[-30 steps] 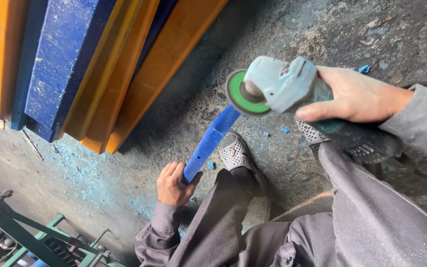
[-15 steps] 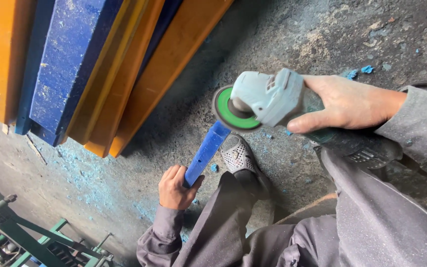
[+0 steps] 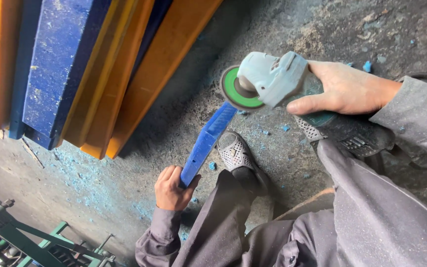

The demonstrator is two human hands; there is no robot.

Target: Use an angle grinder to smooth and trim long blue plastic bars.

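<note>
My left hand (image 3: 171, 189) grips the near end of a long blue strip (image 3: 206, 141), which slants up and away from me over the floor. My right hand (image 3: 344, 89) is wrapped around a pale grey angle grinder (image 3: 273, 76). The grinder's green disc (image 3: 238, 91) sits at the far end of the blue strip, touching or almost touching it. My grey-trousered leg and mesh shoe (image 3: 235, 151) stand just right of the strip.
Tall orange (image 3: 154, 74) and blue (image 3: 58, 64) painted beams lean at the upper left. Blue paint chips (image 3: 87, 178) litter the dusty concrete floor. A green metal frame (image 3: 30, 237) stands at the lower left. A second shoe (image 3: 347, 133) shows under the grinder.
The grinder and my right hand have shifted left and slightly down, bringing the disc closer onto the strip's far end. My left hand keeps its hold.
</note>
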